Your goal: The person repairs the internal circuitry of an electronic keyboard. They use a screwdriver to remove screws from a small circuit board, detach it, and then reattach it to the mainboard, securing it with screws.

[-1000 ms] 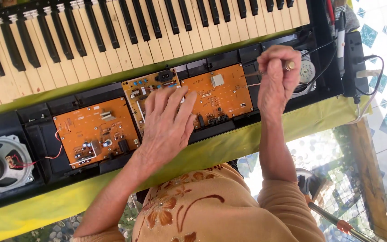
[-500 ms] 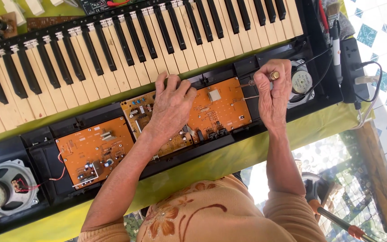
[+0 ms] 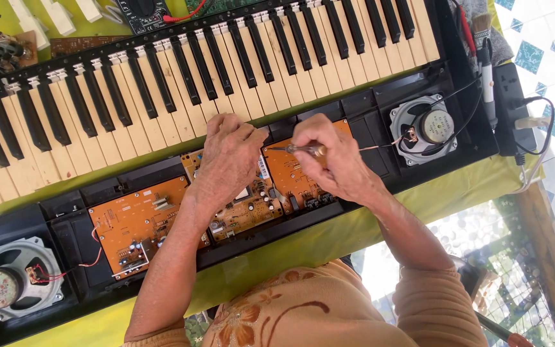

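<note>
Screwdriver (image 3: 303, 150) with a thin metal shaft and an amber handle lies pinched in the right hand (image 3: 335, 164), fingers pressed together round the handle, its tip pointing left toward the left hand (image 3: 226, 160). That hand rests palm-down, fingers loosely spread and holding nothing, over the middle orange circuit board (image 3: 252, 209) near the upper edge, just below the row of keys (image 3: 162, 90). Both hands sit inside the opened black keyboard case (image 3: 354, 106), with another orange board (image 3: 139, 225) to the left and a round speaker (image 3: 422, 128) at the right end — a second speaker (image 3: 11, 286) at the far left trails red wires. By the look of it the tool is light and stiff, its smooth handle likely a little slippery, so a hold on the thick part of the handle seems the sound one. The boards appear thin and fragile, crowded with small parts, and would best be touched by bare edges only. Beneath everything a yellow-green cloth (image 3: 419, 199) covers the table, and a black power strip (image 3: 515, 106) lies at the right.
</note>
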